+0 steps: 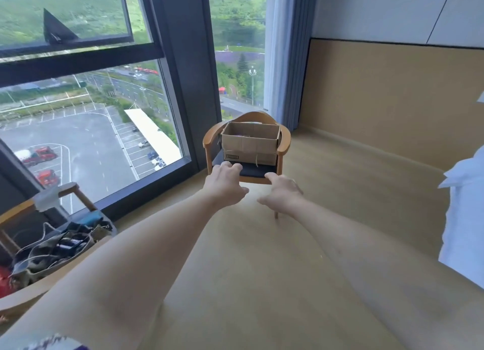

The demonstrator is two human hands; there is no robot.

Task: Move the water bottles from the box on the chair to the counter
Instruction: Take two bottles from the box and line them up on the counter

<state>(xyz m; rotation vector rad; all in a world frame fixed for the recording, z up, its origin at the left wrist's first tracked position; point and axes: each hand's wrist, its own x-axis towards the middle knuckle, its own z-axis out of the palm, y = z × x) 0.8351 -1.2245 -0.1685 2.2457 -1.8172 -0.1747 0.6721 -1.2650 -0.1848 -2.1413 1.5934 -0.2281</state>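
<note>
Your left hand (225, 183) and right hand (281, 192) reached out, each grip spread and holding nothing, the box (250, 142) on the chair (209, 137) just beyond them.

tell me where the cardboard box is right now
In the head view the cardboard box sits open-topped on the dark seat of the wooden chair, centre frame by the window, just beyond both outstretched hands.

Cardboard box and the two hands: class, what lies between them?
In the head view, only the chair's dark seat cushion separates the box from both hands.
</note>
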